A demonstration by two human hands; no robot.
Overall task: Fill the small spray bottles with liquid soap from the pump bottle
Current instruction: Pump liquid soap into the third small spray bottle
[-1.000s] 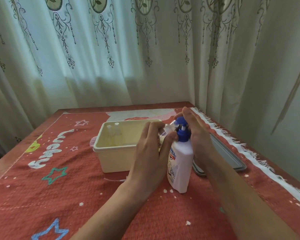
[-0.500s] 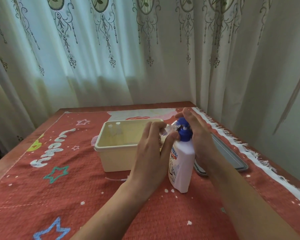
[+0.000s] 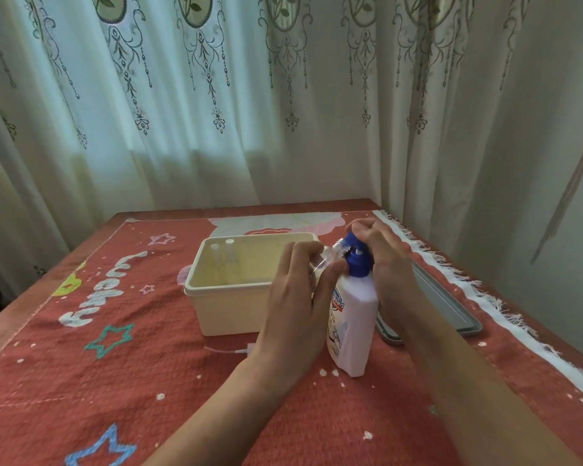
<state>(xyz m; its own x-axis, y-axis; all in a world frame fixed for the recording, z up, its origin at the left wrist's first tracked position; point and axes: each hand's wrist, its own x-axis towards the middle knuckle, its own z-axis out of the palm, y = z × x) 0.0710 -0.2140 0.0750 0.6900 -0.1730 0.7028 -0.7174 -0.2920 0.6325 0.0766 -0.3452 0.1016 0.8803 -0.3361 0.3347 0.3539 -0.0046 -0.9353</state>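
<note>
L hand is clamped on small spray bottle: fingers + thumb are curled round the clear body. Bottle is held tilted, neck pointed up-right, right at the nozzle of the blue pump head. Neck/nozzle contact can't be confirmed, since it's partly hidden by fingers. Fill lvl in the bottle can't be read.

R hand is set over the pump head from the right, fingers curled over its top. Pump bottle is stood upright on the red cloth, white body, label turned toward L hand. Both hands are held close together, pump head btwn them.

Open-topped cream tub is placed just behind/left of L hand. 2 more small bottles are stood upright side by side in its far-left corner.

Grey lid is laid flat on the cloth right of the pump bottle, partly covered by R forearm. Thin white tube w/ sprayer piece is laid on the cloth in front of the tub, near L wrist.

Cloth is printed w/ stars + white lettering and fringed on the right edge. Wood table edge is seen at left. Patterned curtain is hung behind.
</note>
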